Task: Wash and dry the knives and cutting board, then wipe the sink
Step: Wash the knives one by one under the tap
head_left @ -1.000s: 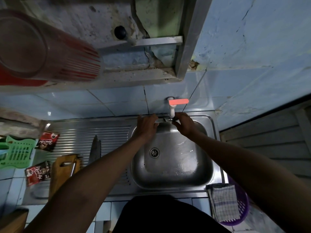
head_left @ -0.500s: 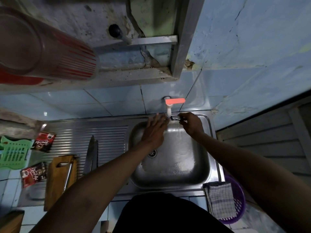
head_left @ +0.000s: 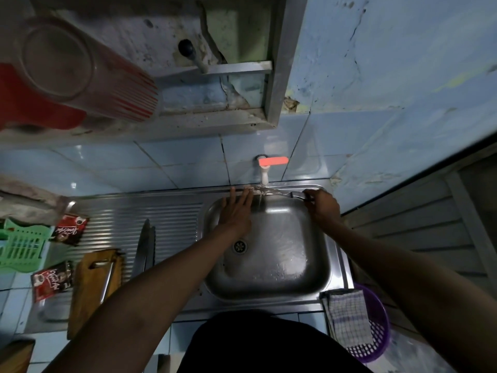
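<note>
Right hand (head_left: 321, 208) grips the knife (head_left: 271, 191) under the tap (head_left: 265, 170) at 12 o'clock; left hand (head_left: 236, 211), fingers straight, rubs the wet blade and could be cut.

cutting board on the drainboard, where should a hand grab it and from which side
Grip the cutting board at its far end, by the handle cutout. It lies flat and lengthwise on the drainboard, and a metal utensil rests on it. Come from its left edge, away from the knives on its right.

Knife (head_left: 279, 193) seemingly drawn rightward under water.
</note>
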